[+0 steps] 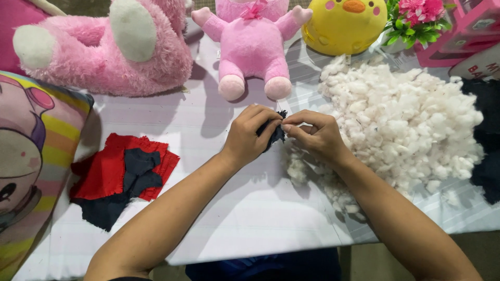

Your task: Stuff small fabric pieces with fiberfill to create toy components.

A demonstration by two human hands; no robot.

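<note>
My left hand (250, 136) is closed around a small piece of dark navy fabric (276, 133) above the middle of the white table (250, 208). My right hand (316, 136) meets it from the right, its fingertips pinched at the fabric's upper edge. A large heap of white fluffy stuffing (406, 125) lies just right of my right hand, with loose tufts under my right wrist. To the left lies a pile of red and navy fabric pieces (122, 174).
Along the far edge sit a big pink plush toy (109, 47), a smaller pink plush (252, 44), a yellow round chick plush (344, 26) and a pink flower pot (416, 18). A colourful cartoon cushion (31, 156) fills the left side. Dark cloth (489, 135) lies at the right edge.
</note>
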